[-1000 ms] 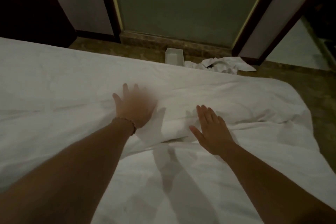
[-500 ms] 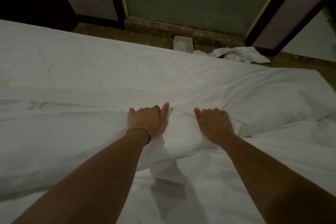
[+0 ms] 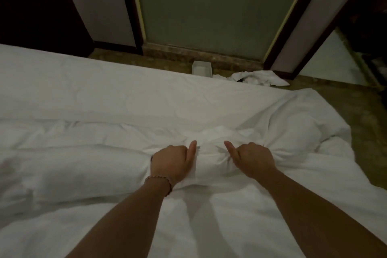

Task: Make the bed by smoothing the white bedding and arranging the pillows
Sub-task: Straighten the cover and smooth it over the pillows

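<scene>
White bedding (image 3: 100, 102) covers the bed from left to right, with a thick bunched fold running across its middle. My left hand (image 3: 171, 162), with a beaded bracelet on the wrist, is shut on a clump of that fold. My right hand (image 3: 252, 158) grips the same fold a little to the right, thumb sticking up. Between the two hands the cloth is pinched into tight creases (image 3: 211, 153). A rounded lump (image 3: 297, 134) sits under the bedding at the right end. No bare pillow is in sight.
Beyond the bed's far edge lie a small white box (image 3: 202, 67) and crumpled white cloth (image 3: 259, 77) on the brown floor. A frosted glass door (image 3: 201, 10) and dark frames stand behind. The bed's right edge drops to the floor (image 3: 364, 132).
Both hands went from lying flat and open on the bedding to closing on the bunched fold. The fold has gathered tighter between them.
</scene>
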